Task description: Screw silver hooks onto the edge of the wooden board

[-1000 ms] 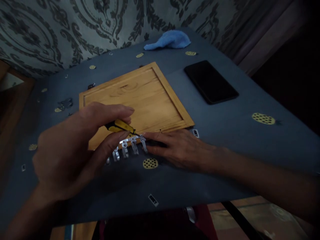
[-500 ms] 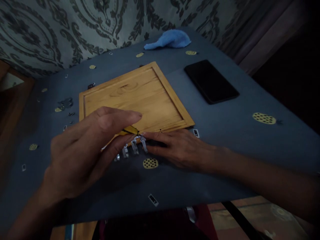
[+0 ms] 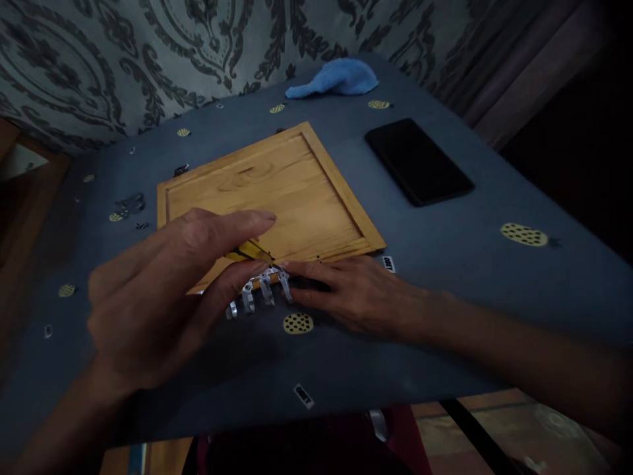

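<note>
I am gripping the yellow screwdriver (image 3: 250, 251) in my left hand (image 3: 148, 310), tip at the metal hooks (image 3: 267, 290). My right hand (image 3: 356, 293) is lying flat, fingers spread, bracing them against the wooden tray (image 3: 297, 191). Straight, steady pressure should prevent slipping.

Dim light all round. Grey wall (image 3: 148, 53) with a dark leafy pattern at the back, blue-covered table (image 3: 494, 297) in front, tan floor (image 3: 534, 422) showing under its near edge.

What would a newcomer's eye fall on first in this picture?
The wooden tray lies mid-table on the blue tablecloth, with a row of metal hooks along its near edge. The left hand grips a yellow-handled screwdriver there, while the right hand rests flat beside the hooks. A black phone lies right of the tray, a blue rag at the far edge.
</note>
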Motion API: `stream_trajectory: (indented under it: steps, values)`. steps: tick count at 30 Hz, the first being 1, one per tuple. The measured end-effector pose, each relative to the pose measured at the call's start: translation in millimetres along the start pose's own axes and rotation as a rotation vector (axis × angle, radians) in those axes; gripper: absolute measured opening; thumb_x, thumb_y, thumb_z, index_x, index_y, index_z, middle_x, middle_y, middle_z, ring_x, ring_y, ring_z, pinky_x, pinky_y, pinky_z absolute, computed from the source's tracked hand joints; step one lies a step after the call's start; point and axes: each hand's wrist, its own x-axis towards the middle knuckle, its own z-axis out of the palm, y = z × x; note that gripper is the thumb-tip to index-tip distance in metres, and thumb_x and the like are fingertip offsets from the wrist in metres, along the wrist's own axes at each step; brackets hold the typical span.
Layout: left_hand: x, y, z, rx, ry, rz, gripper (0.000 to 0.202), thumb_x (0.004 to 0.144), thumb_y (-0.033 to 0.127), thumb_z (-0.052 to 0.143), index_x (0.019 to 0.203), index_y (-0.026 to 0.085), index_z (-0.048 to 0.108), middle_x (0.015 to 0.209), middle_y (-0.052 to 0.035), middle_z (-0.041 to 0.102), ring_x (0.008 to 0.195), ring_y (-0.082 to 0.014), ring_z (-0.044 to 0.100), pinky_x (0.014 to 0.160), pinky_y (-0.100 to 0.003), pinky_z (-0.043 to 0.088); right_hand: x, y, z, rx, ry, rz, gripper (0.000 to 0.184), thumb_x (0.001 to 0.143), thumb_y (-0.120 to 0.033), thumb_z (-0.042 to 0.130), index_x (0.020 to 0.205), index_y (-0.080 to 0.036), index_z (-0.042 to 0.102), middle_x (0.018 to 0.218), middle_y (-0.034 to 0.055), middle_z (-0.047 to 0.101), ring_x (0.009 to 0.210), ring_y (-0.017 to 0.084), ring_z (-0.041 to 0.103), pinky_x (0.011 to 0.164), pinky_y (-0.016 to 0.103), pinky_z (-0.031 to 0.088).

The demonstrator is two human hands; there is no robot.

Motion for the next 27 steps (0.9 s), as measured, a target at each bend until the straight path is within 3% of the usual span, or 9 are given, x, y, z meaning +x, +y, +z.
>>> stream_trajectory:
  steps: [2,9,14,19,27]
  values:
    - [0.9,0.1,-1.1,-0.014,-0.013,0.04,0.044,0.089,0.011,0.068,0.127,0.031,0.062,0.108,0.0072,0.075,0.094,-0.0133,0.071,0.09,-0.023,0.06,-0.1,-0.6,0.3,0.001,-0.004,0.002,0.031,0.092,-0.011,0.052,0.118,-0.021,0.065,0.136,0.0099,0.064,0.075,0.017,0.069,0.055,0.03,0.049]
    - [-0.6,1.2,-0.6,-0.088,-0.02,-0.003,0.039,0.088,0.012,0.068,0.122,0.032,0.065,0.106,0.006,0.074,0.091,-0.0159,0.071,0.08,-0.028,0.062,0.6,-2.5,0.4,0.003,-0.054,0.036,0.029,0.093,-0.014,0.055,0.118,-0.023,0.066,0.136,0.0094,0.063,0.084,0.018,0.07,0.062,0.03,0.053]
    - [1.1,0.9,-1.5,-0.114,-0.036,-0.014,0.042,0.089,0.01,0.065,0.124,0.034,0.063,0.111,0.0075,0.074,0.094,-0.0146,0.07,0.082,-0.027,0.062,-0.5,-2.4,-0.3,0.019,-0.057,0.027,0.032,0.093,-0.012,0.054,0.121,-0.022,0.065,0.138,0.0109,0.062,0.082,0.019,0.071,0.06,0.031,0.053]
    - [3.2,-0.2,0.2,-0.105,-0.094,0.0,0.03,0.093,0.019,0.064,0.122,0.03,0.063,0.113,0.0058,0.074,0.095,-0.0146,0.072,0.082,-0.026,0.063,-0.3,-1.9,-0.1,0.016,-0.051,0.03,0.034,0.093,-0.013,0.056,0.124,-0.023,0.063,0.137,0.0096,0.063,0.084,0.02,0.072,0.063,0.032,0.055]
    - [0.4,-1.8,4.9,-0.081,-0.017,-0.039,0.041,0.09,0.014,0.067,0.125,0.034,0.061,0.117,0.0075,0.075,0.102,-0.0164,0.074,0.09,-0.029,0.063,0.4,-0.8,-1.7,0.011,-0.046,0.013,0.037,0.089,-0.01,0.054,0.122,-0.022,0.064,0.136,0.0095,0.063,0.075,0.017,0.07,0.055,0.03,0.05]
